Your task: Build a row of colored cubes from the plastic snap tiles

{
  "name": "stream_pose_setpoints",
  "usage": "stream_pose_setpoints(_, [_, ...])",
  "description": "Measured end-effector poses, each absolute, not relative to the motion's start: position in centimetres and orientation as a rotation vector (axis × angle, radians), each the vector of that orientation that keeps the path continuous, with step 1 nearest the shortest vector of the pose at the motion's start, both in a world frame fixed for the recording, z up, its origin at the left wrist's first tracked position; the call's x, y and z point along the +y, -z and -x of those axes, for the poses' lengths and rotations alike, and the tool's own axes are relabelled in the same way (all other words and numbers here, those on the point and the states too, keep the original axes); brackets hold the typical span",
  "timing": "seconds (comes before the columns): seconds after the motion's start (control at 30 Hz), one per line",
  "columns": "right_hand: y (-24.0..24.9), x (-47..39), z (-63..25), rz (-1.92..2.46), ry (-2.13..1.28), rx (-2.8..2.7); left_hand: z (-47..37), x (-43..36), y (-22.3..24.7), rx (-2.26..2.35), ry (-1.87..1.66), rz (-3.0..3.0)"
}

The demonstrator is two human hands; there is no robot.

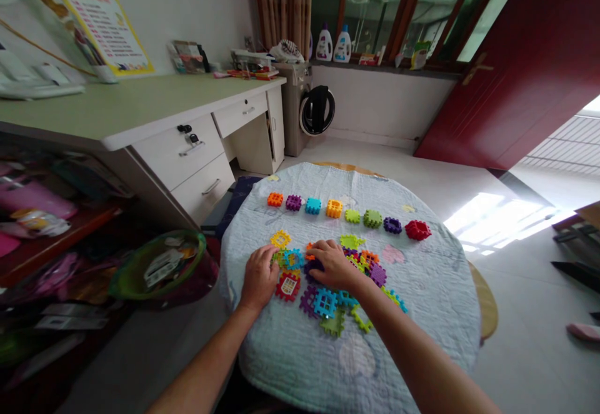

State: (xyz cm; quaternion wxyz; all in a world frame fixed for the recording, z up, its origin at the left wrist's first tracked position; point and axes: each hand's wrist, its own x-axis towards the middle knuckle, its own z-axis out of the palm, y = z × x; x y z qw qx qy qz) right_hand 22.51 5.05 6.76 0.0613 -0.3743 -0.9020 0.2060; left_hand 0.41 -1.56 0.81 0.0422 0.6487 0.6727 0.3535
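Flat toothed plastic pieces in several colours lie in a loose pile on a cloth-covered round table [281, 364]. My left hand [260, 276] rests at the pile's left edge, fingers bent beside a blue piece [294, 259] and a yellow one [280, 239]; what its fingertips hold, if anything, is hidden. A red piece [287, 286] lies just right of it. My right hand [334, 265] is over the middle of the pile with its fingers apart, touching pieces by an orange one [310, 251]. Behind the pile stands a row of assembled blocks, among them a yellow one [334, 208] and a red one [418, 230].
A desk [154, 104] with drawers stands at the left, above a waste basket [159, 267]. Beyond the table are a washing machine [293, 107] with its door open and a red door [506, 57]. A stool edge [485, 307] juts out at the table's right.
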Motion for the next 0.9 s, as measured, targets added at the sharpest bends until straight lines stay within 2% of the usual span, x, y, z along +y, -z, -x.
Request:
stream_pose_setpoints(0.2, [-7.5, 4.6, -22.3, 1.106, -0.511, -2.927, -0.5, -1.5, -1.0, 2.075, -1.042, -1.990])
stream_pose_setpoints(0.5, [-8.6, 5.7, -22.6, 1.027, -0.557, -3.000, -0.5, -1.6, -1.1, 2.073, -1.036, -1.975])
stream_pose_setpoints(0.9, [-7.9, 5.5, -22.1, 1.000, -0.469, -3.085, -0.5, -1.6, -1.1, 2.082, -1.037, -1.988])
